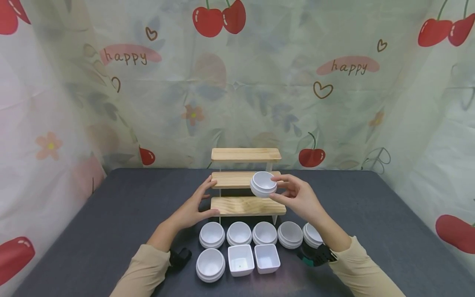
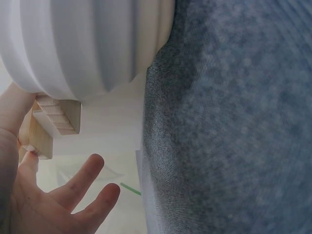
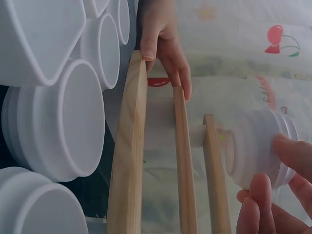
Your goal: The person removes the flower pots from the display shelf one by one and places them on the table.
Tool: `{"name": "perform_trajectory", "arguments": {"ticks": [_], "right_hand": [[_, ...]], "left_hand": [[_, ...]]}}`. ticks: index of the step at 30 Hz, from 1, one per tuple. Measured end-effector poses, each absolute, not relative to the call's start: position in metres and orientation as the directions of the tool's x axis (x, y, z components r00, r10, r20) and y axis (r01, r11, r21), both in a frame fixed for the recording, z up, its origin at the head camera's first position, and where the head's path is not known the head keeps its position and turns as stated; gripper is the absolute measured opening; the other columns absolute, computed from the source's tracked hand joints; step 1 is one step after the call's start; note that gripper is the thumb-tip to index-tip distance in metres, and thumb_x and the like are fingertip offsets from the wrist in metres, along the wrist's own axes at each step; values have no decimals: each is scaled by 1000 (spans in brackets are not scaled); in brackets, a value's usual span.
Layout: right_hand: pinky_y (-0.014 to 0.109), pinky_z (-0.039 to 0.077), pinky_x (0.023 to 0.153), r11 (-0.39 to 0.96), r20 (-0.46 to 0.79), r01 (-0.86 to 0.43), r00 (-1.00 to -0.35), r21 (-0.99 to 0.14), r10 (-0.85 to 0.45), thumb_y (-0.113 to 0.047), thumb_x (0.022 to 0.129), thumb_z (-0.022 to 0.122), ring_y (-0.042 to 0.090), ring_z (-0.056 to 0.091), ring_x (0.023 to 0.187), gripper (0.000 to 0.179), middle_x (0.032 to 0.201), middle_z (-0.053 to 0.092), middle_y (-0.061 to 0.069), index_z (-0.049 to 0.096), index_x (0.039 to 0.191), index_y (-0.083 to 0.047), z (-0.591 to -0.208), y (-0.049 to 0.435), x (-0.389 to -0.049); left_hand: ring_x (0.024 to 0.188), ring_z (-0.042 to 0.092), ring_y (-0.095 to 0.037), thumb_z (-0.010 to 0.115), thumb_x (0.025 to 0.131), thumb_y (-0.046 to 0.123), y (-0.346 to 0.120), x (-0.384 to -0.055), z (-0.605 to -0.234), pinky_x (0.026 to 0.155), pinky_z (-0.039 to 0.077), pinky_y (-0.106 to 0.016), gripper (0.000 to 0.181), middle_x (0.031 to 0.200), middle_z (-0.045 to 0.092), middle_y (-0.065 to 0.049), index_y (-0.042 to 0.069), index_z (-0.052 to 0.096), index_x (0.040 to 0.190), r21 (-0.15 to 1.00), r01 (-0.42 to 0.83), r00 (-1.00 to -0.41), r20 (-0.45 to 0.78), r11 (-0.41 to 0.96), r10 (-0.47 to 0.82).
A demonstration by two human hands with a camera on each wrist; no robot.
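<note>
A three-tier wooden display stand (image 1: pixel 243 206) with pale boards on white supports stands at the middle of the table. My left hand (image 1: pixel 190 211) rests at its left end, thumb on the lowest board and a fingertip on the middle one. Its other fingers are spread straight in the left wrist view. In my right hand (image 1: pixel 298 200), a small round white pot (image 1: pixel 262 185) with a stepped side is pinched between thumb and fingers. From the head view the pot overlaps the right part of the middle board (image 1: pixel 231 180). The right wrist view shows this white pot (image 3: pixel 258 141) beyond the boards' edges.
In front of the stand several round white pots (image 1: pixel 239 233) form a row. Nearer me are another round pot (image 1: pixel 210 264) and two square white pots (image 1: pixel 241 260). The rightmost pot (image 1: pixel 311 234) is partly behind my right wrist. A printed curtain (image 1: pixel 237 95) hangs behind the dark table (image 1: pixel 89 235).
</note>
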State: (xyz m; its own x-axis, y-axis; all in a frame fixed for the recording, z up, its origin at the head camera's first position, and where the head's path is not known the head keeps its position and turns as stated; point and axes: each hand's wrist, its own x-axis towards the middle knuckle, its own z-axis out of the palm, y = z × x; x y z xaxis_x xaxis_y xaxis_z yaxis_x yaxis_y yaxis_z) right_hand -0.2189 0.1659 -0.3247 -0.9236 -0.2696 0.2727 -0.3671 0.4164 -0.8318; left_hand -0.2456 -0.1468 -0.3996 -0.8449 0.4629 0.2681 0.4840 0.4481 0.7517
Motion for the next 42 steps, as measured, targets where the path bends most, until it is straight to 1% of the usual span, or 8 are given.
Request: {"name": "perform_trajectory", "arguments": {"ticks": [4,9,14,21,29,35,38,42], "right_hand": [[20,47,57,403,271,-373,-919,-836,-288,-12,80,73,11,62,66,42,113,65,24,58,119,-6,-326,170,-216],[20,49,59,386,277,-390,-907,-836,-317,-11,81,72,5,61,68,42,112,64,24,58,119,-4,-329,175,-212],[21,51,61,387,268,-389,-905,-836,-332,-13,81,73,6,61,69,41,112,64,23,58,118,-5,-332,178,-209],[22,54,66,381,252,-385,-900,-840,-355,-12,80,73,8,64,69,41,112,64,23,58,118,-5,-337,185,-204],[21,53,62,387,255,-404,-889,-829,-381,-12,80,73,7,62,69,40,109,65,22,58,117,-5,-342,194,-201],[22,52,62,364,259,-414,-877,-834,-405,-10,80,72,6,61,70,40,108,65,22,57,117,-4,-344,200,-198],[22,53,61,366,256,-417,-874,-832,-413,-11,80,73,6,61,70,40,106,65,18,57,116,-4,-345,203,-196],[23,54,62,362,273,-442,-860,-821,-431,-10,80,73,7,62,72,40,102,65,2,57,116,-4,-347,208,-196]], "left_hand": [[141,23,-38,72,82,21,-147,-246,-400,108,34,-54,85,159,1,-13,17,18,148,752,489,-842,274,442,465],[143,19,-36,72,82,22,-148,-246,-402,108,34,-52,86,159,0,-11,18,18,149,747,492,-841,276,447,465],[142,23,-37,72,82,23,-148,-246,-401,108,35,-53,86,159,1,-12,18,18,148,748,485,-846,268,453,462],[138,28,-40,72,82,19,-146,-246,-401,107,35,-55,85,158,2,-14,18,19,148,752,472,-855,262,460,449],[140,27,-37,72,82,24,-148,-246,-402,107,36,-53,86,159,1,-12,18,18,148,739,492,-843,272,460,464],[139,28,-38,72,81,24,-148,-246,-402,107,36,-53,86,159,1,-11,18,18,148,739,493,-842,274,459,464],[140,28,-37,73,81,23,-148,-247,-402,107,36,-53,86,159,1,-10,18,18,148,741,489,-845,270,461,461],[140,27,-37,73,81,23,-148,-247,-403,108,35,-53,87,159,1,-10,19,18,148,746,480,-849,263,461,458]]}}
